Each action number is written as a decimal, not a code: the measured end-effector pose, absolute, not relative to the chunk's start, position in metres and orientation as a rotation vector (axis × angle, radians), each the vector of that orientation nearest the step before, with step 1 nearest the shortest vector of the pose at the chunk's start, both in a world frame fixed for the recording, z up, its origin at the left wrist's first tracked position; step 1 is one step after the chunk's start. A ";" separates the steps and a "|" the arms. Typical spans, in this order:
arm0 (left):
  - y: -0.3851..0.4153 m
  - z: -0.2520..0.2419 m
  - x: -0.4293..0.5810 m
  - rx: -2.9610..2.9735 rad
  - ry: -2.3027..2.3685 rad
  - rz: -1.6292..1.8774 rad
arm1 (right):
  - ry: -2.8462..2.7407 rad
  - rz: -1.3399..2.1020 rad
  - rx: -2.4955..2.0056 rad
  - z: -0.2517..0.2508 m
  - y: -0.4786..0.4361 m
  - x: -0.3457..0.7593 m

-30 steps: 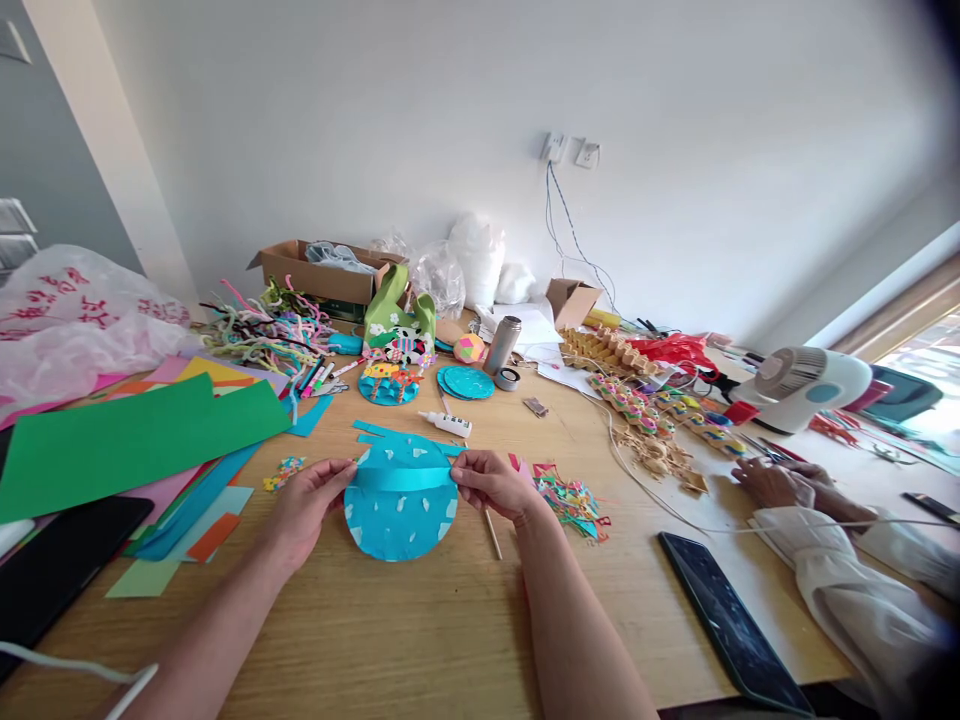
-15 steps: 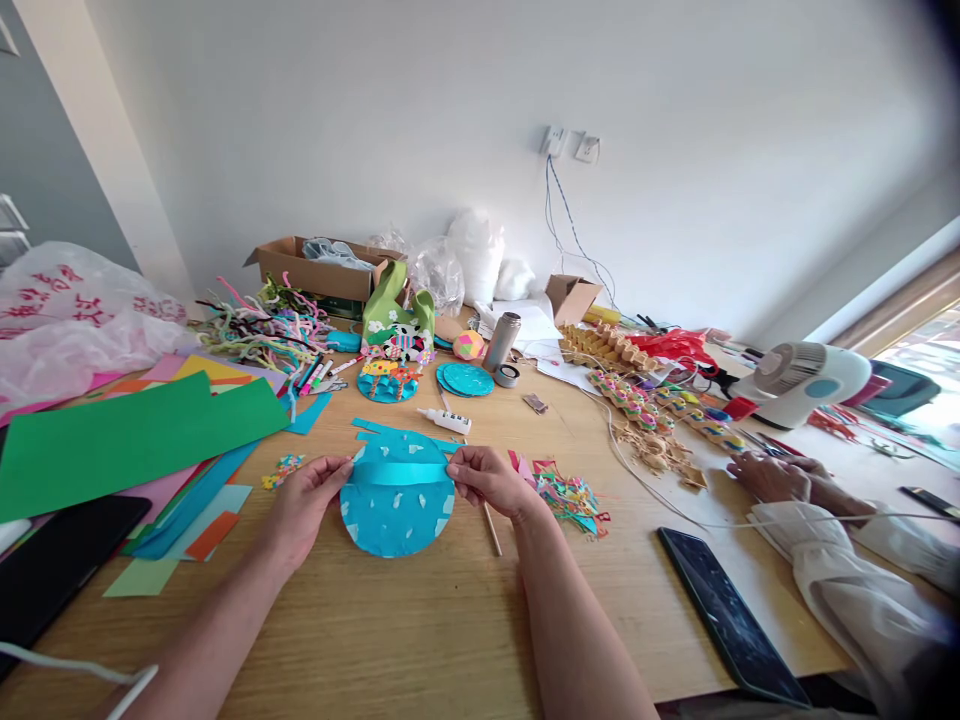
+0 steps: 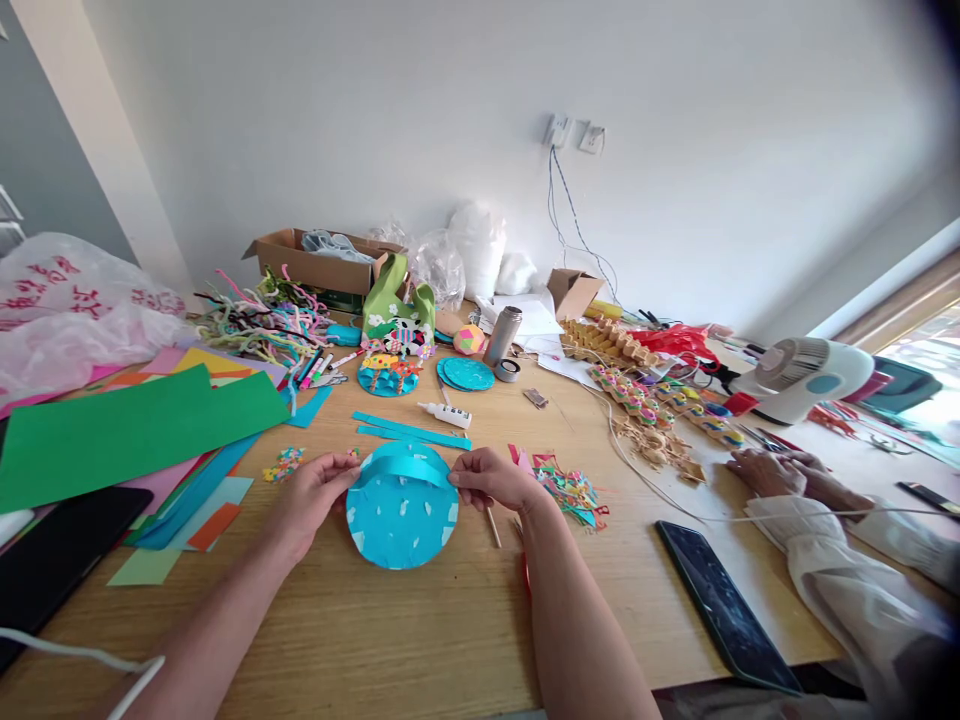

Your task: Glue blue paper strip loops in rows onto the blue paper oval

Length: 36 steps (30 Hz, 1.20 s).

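Over the far part of that blue disc (image 3: 402, 525), the blue strip (image 3: 403, 468) arches left to right, ends pinched in the left hand's (image 3: 319, 497) grip and the right hand's (image 3: 496, 481), neither nearer.

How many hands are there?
4. The left hand and right hand pinch the ends of a blue strip that arches across a blue disc. Another person's two hands are at the right, near the fan, one partly hidden by the other.

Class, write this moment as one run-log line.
left hand: pinching left end of blue strip; right hand: pinching its right end; strip: arched across blue disc; white bottle: lying beyond disc
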<state>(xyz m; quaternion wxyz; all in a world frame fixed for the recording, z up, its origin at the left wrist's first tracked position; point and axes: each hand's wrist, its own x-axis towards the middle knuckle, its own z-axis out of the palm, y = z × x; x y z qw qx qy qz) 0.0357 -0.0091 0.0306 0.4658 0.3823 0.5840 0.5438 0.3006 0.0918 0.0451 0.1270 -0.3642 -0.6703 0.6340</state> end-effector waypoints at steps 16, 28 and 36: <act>-0.012 0.012 0.039 1.580 1.786 1.062 | -2.334 1.315 -1.700 0.050 0.093 0.307; -0.023 0.020 0.055 2.108 1.643 1.229 | -2.211 0.003 -0.843 0.063 0.026 0.270; -0.028 0.020 0.059 2.247 1.579 1.279 | -2.240 -0.050 -0.767 0.028 0.014 0.269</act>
